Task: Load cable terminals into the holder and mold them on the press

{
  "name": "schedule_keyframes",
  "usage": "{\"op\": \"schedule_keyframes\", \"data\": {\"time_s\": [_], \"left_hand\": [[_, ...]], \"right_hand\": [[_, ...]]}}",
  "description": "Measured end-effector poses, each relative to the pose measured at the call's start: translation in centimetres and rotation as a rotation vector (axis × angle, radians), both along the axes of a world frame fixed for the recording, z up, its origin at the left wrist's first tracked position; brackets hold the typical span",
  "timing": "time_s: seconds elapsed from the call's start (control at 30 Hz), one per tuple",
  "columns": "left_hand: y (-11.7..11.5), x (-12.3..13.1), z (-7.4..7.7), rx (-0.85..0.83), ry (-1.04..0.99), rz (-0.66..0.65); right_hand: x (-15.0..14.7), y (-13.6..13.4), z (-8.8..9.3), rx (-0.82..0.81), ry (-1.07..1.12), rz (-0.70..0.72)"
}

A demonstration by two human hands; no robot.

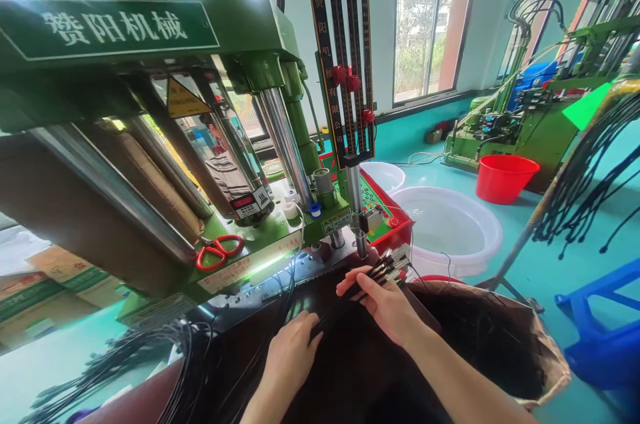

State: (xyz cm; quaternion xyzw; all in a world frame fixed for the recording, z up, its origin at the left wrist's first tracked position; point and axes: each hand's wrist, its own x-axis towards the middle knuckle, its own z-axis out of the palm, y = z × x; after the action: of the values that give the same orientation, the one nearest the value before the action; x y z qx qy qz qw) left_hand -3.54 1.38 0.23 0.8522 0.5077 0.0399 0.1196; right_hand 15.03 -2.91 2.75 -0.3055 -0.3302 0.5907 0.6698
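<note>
Right hand (385,304) wraps fingers round black cable bundle (387,267) just behind connector ends. Left hand (293,351), at 7 o'clock of it, clasps same bundle lower. Two-point hold likely keeps ends level. Green machine (280,231) at 11 o'clock, red scissors (219,251) at 10 o'clock.

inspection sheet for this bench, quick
surface: dark worktop in front of green press, partly under cables
job's things: cable bundle, plug ends toward the press
clutter: red scissors and tape roll on the press base
grippers: left hand and right hand both grip the bundle
cables: loose black cables spill off the left edge; more hang on a rack
surroundings: white basin, red bucket, blue stool, brown sack, teal floor
</note>
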Motion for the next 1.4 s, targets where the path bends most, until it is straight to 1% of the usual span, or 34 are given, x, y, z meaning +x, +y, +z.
{"op": "schedule_keyframes", "data": {"time_s": [0.1, 0.17, 0.2, 0.27, 0.33, 0.4, 0.47, 0.5, 0.53, 0.6, 0.67, 0.7, 0.73, 0.8, 0.87, 1.03, 1.13, 1.2, 1.3, 1.33, 1.4], "left_hand": [[-0.2, -0.7, -0.1, 0.131, -0.118, 0.010], [-0.6, -1.4, -0.3, 0.286, -0.242, 0.007], [-1.0, -1.7, -0.5, 0.373, -0.305, -0.017], [-1.8, -2.1, -0.9, 0.509, -0.405, -0.110], [-2.6, -2.2, -1.4, 0.533, -0.435, -0.203], [-3.2, -1.9, -1.5, 0.440, -0.412, -0.247], [-3.6, -1.3, -1.0, 0.256, -0.356, -0.222], [-3.6, -0.9, -0.5, 0.143, -0.333, -0.191], [-3.6, -0.5, 0.3, 0.019, -0.328, -0.162], [-3.2, 0.6, 2.1, -0.272, -0.400, -0.142], [-2.6, 2.0, 4.1, -0.590, -0.559, -0.185], [-2.2, 2.8, 5.0, -0.724, -0.634, -0.207], [-1.9, 3.5, 5.8, -0.814, -0.691, -0.219], [-1.2, 4.9, 6.9, -0.887, -0.750, -0.224], [-0.9, 5.9, 7.3, -0.909, -0.770, -0.228], [-0.8, 6.3, 7.0, -0.993, -0.818, -0.236], [-0.9, 6.2, 6.7, -1.009, -0.811, -0.231], [-1.2, 6.1, 6.1, -1.034, -0.786, -0.213], [-2.7, 6.1, 4.0, -1.128, -0.774, -0.165], [-3.4, 6.2, 3.1, -1.159, -0.809, -0.162], [-5.0, 6.5, 1.2, -1.223, -0.975, -0.188]], "right_hand": [[0.1, 0.0, -0.5, -0.022, -0.027, -0.018], [0.1, -0.1, -1.0, -0.076, -0.075, -0.050], [0.0, -0.1, -1.2, -0.119, -0.105, -0.057], [-0.1, -0.3, -1.6, -0.194, -0.148, -0.022], [0.0, -0.6, -1.7, -0.191, -0.113, 0.052], [0.3, -0.9, -1.3, -0.108, -0.017, 0.070], [0.8, -1.3, -0.5, -0.026, 0.029, 0.008], [1.0, -1.5, -0.1, -0.004, 0.011, -0.024], [1.2, -1.6, 0.3, 0.012, -0.030, -0.042], [1.6, -1.9, 1.0, 0.048, -0.138, -0.015], [1.8, -2.0, 1.6, 0.098, -0.238, 0.042], [2.0, -2.0, 1.7, 0.119, -0.281, 0.064], [2.2, -2.0, 1.8, 0.134, -0.313, 0.081], [2.6, -1.8, 1.7, 0.145, -0.329, 0.104], [3.1, -1.6, 1.4, 0.156, -0.288, 0.123], [4.4, -1.6, 0.4, 0.142, -0.148, 0.130], [4.8, -1.5, 0.5, 0.137, -0.090, 0.149], [4.8, -1.4, 0.8, 0.133, -0.050, 0.167], [4.5, -1.7, 1.3, 0.142, -0.096, 0.218], [4.3, -1.9, 1.3, 0.156, -0.157, 0.259], [3.8, -2.6, 1.1, 0.152, -0.299, 0.413]]}}
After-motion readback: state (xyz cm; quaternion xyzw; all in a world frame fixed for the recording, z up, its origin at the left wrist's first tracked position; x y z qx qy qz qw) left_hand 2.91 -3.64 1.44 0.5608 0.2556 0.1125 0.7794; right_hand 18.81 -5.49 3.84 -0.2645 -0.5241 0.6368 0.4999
